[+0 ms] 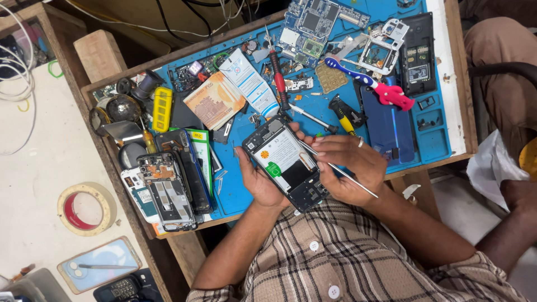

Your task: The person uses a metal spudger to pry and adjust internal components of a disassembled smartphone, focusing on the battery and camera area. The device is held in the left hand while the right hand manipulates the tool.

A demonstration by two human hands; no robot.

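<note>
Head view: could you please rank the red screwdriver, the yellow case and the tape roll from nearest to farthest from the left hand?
1. Red screwdriver, above the left hand.
2. Yellow case, upper left.
3. Tape roll, far left, off the mat.

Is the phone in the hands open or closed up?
Open. The phone has its back cover off, so the white battery and inner parts show, with the left hand holding it.

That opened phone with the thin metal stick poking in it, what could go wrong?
The thin metal tool in the right hand lies across the opened phone, right by its white battery; a slip might poke the battery or scratch parts. The left hand only cradles the phone from below, above the crowded blue mat, so it could drop.
</note>
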